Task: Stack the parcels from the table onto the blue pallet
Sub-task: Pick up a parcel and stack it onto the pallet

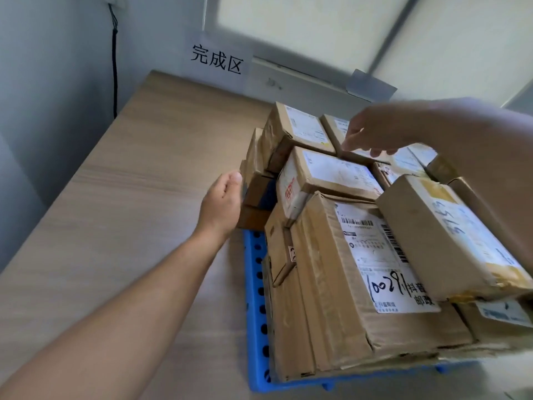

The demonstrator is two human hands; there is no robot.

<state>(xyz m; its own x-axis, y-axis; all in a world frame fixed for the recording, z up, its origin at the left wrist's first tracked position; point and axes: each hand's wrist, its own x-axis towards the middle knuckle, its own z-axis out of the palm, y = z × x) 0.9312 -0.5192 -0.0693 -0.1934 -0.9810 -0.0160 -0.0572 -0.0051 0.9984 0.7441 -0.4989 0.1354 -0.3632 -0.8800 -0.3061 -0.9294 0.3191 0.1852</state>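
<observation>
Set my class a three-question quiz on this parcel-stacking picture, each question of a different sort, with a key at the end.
1. True or false: the pallet under the parcels is red.
2. Multiple choice: the parcel with 10029 handwritten on it lies A) among the others on the pallet, B) leaning on the wall, C) under the pallet.
3. Fill the gap: the left hand is beside the parcels; the right hand reaches over their ___.
Key: 1 false; 2 A; 3 top.
</observation>
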